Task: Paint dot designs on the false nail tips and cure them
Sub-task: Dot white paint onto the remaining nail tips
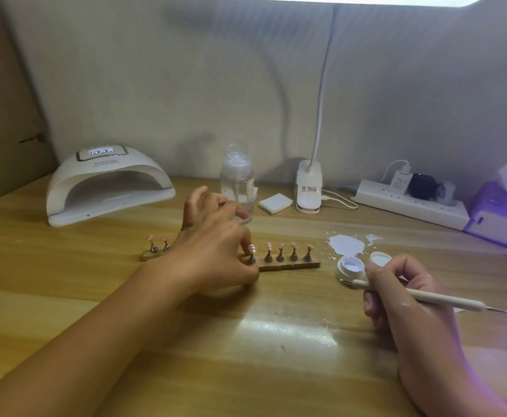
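Head view looks down on a wooden strip (pixel 290 266) lying on the counter (pixel 246 341), with small metal stands set along it that carry pink tips (pixel 293 245). Four stands are at the strip's right end and two at its left end. The middle of the strip is hidden under the left hand (pixel 213 251). That hand's grip is pinched on one stand (pixel 251 257) just left of the four, thumb and forefinger at its base. The tip on it carries pale spots that look like painted dots. Whether the other tips are dotted is too small to tell.

Just beside the strip's right end sits an open pot (pixel 350 264) of white gel, with its lid (pixel 380 259) close against it. Behind them is a white smear (pixel 347 245) on the counter. The right hand (pixel 402 296) rests right of the strip, nearer the person than the pot, its grip clamped on a pen (pixel 432 299). One fine point of the pen sticks out away from the strip and the other end lies by the pot's near rim, so neither end touches a tip.

Well behind the strip's left end stands the lamp (pixel 108 185), its display lit and nothing showing in its mouth. Judged from this, at least one tip is painted. Any remaining dots and the curing are yet to come.
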`<state>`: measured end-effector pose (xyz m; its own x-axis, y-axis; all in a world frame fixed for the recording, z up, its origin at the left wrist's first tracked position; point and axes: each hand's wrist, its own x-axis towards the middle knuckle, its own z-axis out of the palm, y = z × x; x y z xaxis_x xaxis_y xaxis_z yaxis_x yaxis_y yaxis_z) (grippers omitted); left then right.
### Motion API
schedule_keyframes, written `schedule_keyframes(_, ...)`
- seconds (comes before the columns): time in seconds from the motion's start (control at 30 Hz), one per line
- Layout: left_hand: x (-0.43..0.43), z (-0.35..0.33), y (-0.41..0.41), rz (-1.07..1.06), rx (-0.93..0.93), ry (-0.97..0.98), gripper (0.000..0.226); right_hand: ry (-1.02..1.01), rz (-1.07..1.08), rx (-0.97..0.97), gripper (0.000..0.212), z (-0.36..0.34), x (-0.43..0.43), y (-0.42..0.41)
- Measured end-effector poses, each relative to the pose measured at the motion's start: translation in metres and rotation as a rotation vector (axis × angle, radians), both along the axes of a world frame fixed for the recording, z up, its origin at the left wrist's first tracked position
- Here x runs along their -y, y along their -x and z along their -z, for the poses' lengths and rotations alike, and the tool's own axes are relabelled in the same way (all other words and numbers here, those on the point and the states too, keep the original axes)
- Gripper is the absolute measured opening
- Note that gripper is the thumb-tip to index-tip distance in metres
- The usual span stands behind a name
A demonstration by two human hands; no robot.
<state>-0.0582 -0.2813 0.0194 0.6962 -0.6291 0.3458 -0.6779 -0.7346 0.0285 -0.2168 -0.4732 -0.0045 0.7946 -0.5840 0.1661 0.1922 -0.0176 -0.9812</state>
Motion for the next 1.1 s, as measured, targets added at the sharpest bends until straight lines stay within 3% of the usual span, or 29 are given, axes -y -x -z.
schedule_keyframes(0.13,-0.006,-0.003,-0.002,0.065,-0.061,0.029,0.021,0.011,0.006,0.01,0.04,-0.001,-0.001,0.0)
schedule_keyframes(0.4,-0.006,-0.003,0.004,0.15,0.092,0.026,0.023,0.078,0.009,0.024,0.029,-0.005,-0.007,0.0)
schedule_keyframes(0.5,-0.007,-0.003,0.003,0.156,0.084,0.025,0.021,0.217,0.029,0.03,0.03,0.0,-0.006,-0.001)
schedule_keyframes(0.67,-0.009,-0.003,0.001,0.165,0.067,0.024,0.021,0.428,0.073,0.098,0.013,0.003,-0.007,-0.003)
schedule_keyframes(0.8,-0.009,-0.002,0.0,0.169,0.061,0.03,0.02,0.8,0.121,0.075,0.016,0.001,-0.008,-0.001)
schedule_keyframes(0.9,-0.009,-0.002,-0.001,0.172,0.074,0.031,0.021,1.091,0.058,-0.01,0.032,0.0,-0.008,-0.013)
schedule_keyframes(1.1,-0.007,0.0,-0.002,0.169,0.108,0.027,0.022,1.265,0.003,-0.113,0.037,-0.012,-0.016,-0.05)
